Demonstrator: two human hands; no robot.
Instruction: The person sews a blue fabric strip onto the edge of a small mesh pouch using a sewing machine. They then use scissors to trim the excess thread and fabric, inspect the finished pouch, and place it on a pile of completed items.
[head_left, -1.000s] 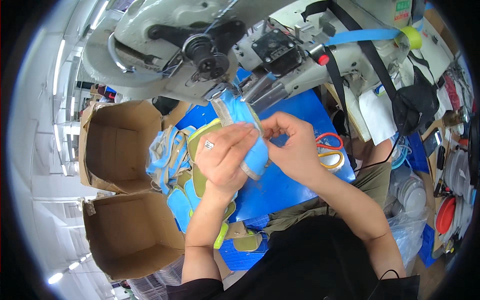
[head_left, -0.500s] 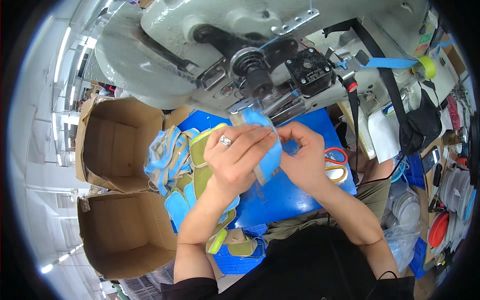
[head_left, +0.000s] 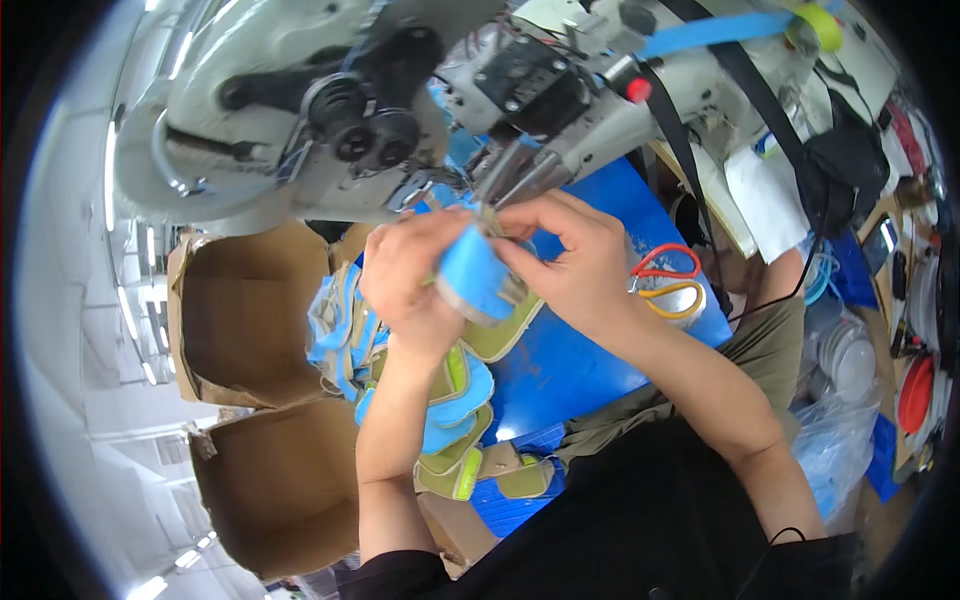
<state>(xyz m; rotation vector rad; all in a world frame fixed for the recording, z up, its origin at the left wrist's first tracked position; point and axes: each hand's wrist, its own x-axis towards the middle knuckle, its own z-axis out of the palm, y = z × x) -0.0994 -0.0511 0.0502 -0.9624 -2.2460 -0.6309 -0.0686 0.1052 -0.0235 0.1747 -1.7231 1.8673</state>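
Observation:
My left hand (head_left: pixel 410 280) and my right hand (head_left: pixel 570 265) together grip a blue and olive-green shoe upper piece (head_left: pixel 478 290) just under the head of a grey sewing machine (head_left: pixel 380 110). The left hand wraps the piece from the left; the right hand pinches its top edge beside the machine's metal post (head_left: pixel 520 175). A pile of similar blue and yellow-green pieces (head_left: pixel 440 400) lies below my left forearm on the blue work surface (head_left: pixel 570 360).
Red and yellow scissors (head_left: pixel 668 280) lie on the blue surface to the right of my right hand. Two open cardboard boxes (head_left: pixel 240 320) stand at the left. Black straps, a blue strap (head_left: pixel 700 35) and cluttered shelves with plastic bags fill the right side.
Both hands have stayed on the piece while lifting it closer to the machine's post. The view has shifted, so the machine head now sits further left and larger.

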